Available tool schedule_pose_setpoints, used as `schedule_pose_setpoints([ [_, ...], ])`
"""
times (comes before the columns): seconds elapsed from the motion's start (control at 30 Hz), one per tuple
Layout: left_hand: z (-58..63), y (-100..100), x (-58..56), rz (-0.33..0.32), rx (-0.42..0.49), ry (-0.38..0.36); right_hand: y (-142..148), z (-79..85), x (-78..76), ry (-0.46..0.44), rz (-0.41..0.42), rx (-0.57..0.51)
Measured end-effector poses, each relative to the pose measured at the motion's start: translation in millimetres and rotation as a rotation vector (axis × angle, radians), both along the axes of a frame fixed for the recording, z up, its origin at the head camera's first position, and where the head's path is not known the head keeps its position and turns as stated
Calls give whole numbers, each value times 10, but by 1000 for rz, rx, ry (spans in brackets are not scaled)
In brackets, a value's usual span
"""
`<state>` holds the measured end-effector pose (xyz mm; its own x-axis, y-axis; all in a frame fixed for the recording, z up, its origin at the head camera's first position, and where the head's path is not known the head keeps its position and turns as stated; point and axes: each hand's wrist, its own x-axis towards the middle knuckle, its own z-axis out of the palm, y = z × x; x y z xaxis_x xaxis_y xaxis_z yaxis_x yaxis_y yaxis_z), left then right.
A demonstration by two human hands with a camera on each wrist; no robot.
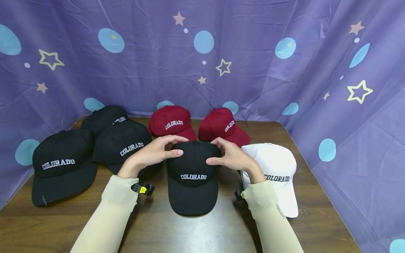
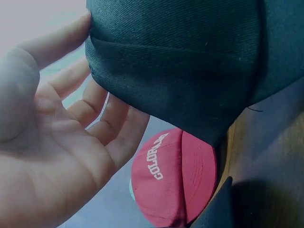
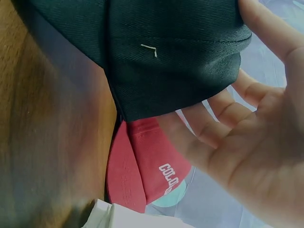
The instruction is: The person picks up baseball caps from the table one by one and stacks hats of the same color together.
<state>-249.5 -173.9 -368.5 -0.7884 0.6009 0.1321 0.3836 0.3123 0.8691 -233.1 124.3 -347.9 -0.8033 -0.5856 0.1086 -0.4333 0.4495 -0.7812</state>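
Note:
Between both hands, a black baseball cap (image 1: 193, 195) with white COLORADO lettering faces me, its brim pointing toward the front of the table. My left hand (image 1: 157, 153) grips the left side of its crown, thumb in front and fingers behind. On the opposite side my right hand (image 1: 233, 158) holds the crown the same way. Up close in the left wrist view, the cap's dark fabric (image 2: 175, 61) lies between thumb and fingers. The right wrist view shows a pale thread (image 3: 151, 48) on the cap's side.
Several black caps (image 1: 63, 151) are grouped at the left. Behind the held cap sit two red caps, one at left (image 1: 171, 119) and one at right (image 1: 218, 121). A white cap (image 1: 272, 160) lies right, partly behind my right forearm. A purple curtain (image 1: 240, 88) borders the wooden table (image 1: 196, 235).

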Motion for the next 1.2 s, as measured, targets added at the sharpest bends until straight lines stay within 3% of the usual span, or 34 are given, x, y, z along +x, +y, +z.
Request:
schedule_pose_setpoints([
  [0.2,-76,-1,-39,11,-11,-19,32,-175,-123,11,-14,8],
  [0.33,-33,49,4,37,-8,20,73,-343,-251,27,-28,29],
  [0.5,-115,69,-38,107,-57,87,71,-358,-264,34,-42,52],
  [0.77,-169,88,-58,175,-138,94,51,-382,-263,23,-36,77],
  [1.2,-168,91,-57,203,-196,96,18,-406,-249,49,-71,126],
])
